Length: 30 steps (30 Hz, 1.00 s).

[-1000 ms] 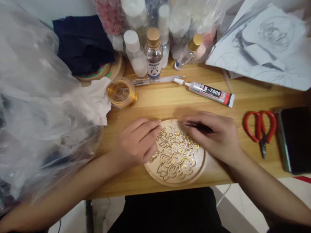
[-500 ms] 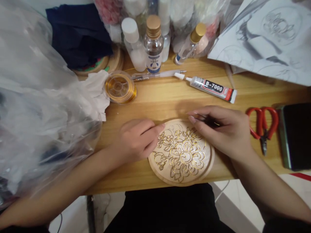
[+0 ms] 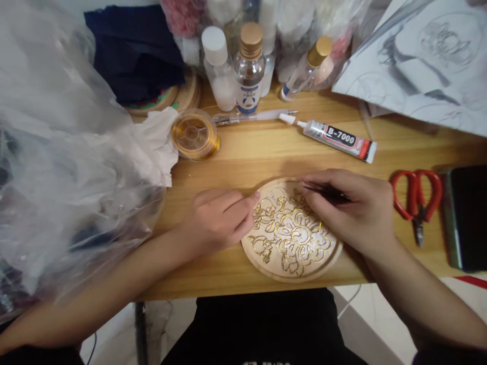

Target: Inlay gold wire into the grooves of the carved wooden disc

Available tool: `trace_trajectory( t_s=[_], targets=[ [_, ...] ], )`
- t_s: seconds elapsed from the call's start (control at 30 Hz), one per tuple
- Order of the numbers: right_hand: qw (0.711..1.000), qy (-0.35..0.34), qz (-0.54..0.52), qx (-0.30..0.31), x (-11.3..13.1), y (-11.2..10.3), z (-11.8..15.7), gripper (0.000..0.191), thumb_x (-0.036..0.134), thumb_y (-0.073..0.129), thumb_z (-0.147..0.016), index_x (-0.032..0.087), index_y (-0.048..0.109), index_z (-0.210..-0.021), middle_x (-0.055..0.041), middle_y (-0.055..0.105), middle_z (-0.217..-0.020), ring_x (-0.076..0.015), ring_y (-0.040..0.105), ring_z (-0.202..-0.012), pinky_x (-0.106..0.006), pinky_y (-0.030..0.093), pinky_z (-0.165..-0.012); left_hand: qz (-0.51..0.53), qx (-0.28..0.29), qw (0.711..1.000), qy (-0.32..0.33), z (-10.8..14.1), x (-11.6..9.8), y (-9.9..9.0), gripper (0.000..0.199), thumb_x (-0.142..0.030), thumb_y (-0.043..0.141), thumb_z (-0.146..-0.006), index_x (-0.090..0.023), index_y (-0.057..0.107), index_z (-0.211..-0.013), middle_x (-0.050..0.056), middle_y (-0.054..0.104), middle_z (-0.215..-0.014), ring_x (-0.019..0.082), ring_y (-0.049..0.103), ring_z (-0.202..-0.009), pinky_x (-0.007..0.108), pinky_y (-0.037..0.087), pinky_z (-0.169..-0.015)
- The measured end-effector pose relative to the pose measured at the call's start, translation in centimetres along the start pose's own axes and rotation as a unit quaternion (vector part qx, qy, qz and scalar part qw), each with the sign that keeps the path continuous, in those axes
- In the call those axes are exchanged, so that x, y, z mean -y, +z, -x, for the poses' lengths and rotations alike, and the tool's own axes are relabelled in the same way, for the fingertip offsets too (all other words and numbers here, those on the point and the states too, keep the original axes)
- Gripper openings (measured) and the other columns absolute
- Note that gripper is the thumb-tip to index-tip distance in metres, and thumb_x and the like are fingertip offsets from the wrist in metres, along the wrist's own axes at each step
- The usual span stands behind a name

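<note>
A round wooden board (image 3: 253,253) with a raised rim lies near the table's front edge. On its face, gold wire outlines a large flower (image 3: 302,235), smaller blossoms and leaves. My left hand (image 3: 224,215) is curled closed at the board's left rim, fingertips on the edge. My right hand (image 3: 352,208) pinches slim dark tweezers (image 3: 323,189), mostly hidden by the fingers. Their tips are over the board's upper right part, where the hand covers some of the pattern. Whether the tips hold anything is too small to tell.
Behind the board lie a spool of gold wire (image 3: 195,134), a pen (image 3: 254,116) and a B-7000 glue tube (image 3: 338,139). Bottles (image 3: 249,71) stand at the back. Red-handled pliers (image 3: 416,203) and a dark phone-like object (image 3: 467,218) are right; plastic bags (image 3: 76,177) crowd the left.
The view has shifted slightly. The board sits a little farther from the table's front edge. My right hand has brought the tweezers' tips over the board's upper right; my left hand stays at the rim.
</note>
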State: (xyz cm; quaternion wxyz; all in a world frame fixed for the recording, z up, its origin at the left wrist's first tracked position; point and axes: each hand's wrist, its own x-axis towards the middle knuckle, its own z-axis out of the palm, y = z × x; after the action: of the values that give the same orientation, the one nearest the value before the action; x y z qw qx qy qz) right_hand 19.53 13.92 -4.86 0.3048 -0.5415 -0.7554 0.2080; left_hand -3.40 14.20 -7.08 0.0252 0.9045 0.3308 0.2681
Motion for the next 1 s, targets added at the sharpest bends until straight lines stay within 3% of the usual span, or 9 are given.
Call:
trace_trajectory(
  t_s=[0.37,1.0],
  targets=[
    [0.991,-0.119,-0.013,0.063,0.5,0.9,0.5,0.025,0.008,0.059,-0.079,0.024,0.064,-0.097,0.0003,0.074,-0.094,-0.0149,0.071,-0.084,-0.025,0.059,-0.071,0.011,-0.001,1.000,-0.001,-0.2,-0.1,-0.1,0.017,-0.010,0.052,-0.078,-0.015,0.064,-0.089,-0.004,0.056,-0.055,0.010,0.049,-0.050,0.023,0.042,-0.051],
    [0.993,-0.095,-0.022,0.072,0.7,1.1,0.6,0.027,0.009,0.058,-0.077,0.027,0.065,-0.096,0.0017,0.074,-0.093,-0.0162,0.072,-0.079,-0.028,0.060,-0.066,0.003,-0.012,1.000,0.018,0.1,0.0,0.1,0.017,-0.013,0.052,-0.081,-0.014,0.064,-0.093,-0.004,0.058,-0.057,0.010,0.051,-0.051,0.025,0.042,-0.050]
  ],
)
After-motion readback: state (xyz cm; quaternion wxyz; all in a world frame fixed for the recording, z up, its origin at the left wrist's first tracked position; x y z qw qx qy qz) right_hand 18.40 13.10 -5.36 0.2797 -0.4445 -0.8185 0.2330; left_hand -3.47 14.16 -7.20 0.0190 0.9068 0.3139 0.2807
